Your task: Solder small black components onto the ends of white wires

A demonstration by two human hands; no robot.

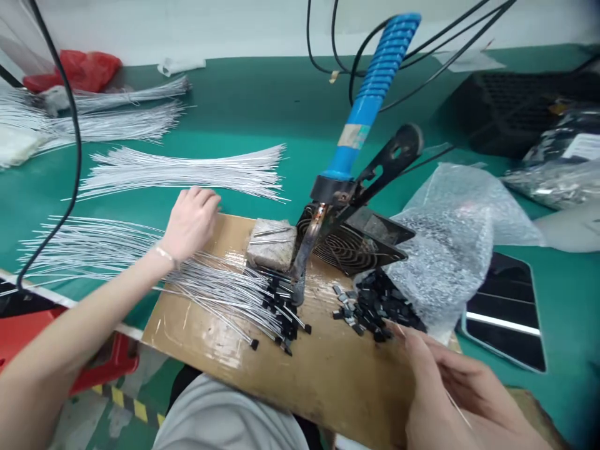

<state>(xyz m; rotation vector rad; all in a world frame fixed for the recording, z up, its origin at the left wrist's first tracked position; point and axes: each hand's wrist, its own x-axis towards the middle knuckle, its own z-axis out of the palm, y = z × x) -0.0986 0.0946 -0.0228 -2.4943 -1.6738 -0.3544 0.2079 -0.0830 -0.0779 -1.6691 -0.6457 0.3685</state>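
My right hand [462,381] is at the lower right, thumb and fingers pinching a thin white wire [457,407]. Its fingertips are beside a pile of small black connector pieces [382,300]. My left hand [192,219] has its fingers curled at the board's far left edge, just below a bundle of white wires [187,167]; whatever it may hold is hidden. Under the left forearm, more loose wires [94,240] spread out. Wires with black ends [234,294] lie across the brown board [328,375]. Above them leans a blue-handled soldering iron [365,100], its tip pointing down.
A pale block [272,244] stands beside the iron, with a black fan grille [351,244] behind. On the right are a clear bubble-wrap bag [450,250] and a dark phone [504,312]. Black cables [75,125] hang at left; a red bag [79,69] lies behind.
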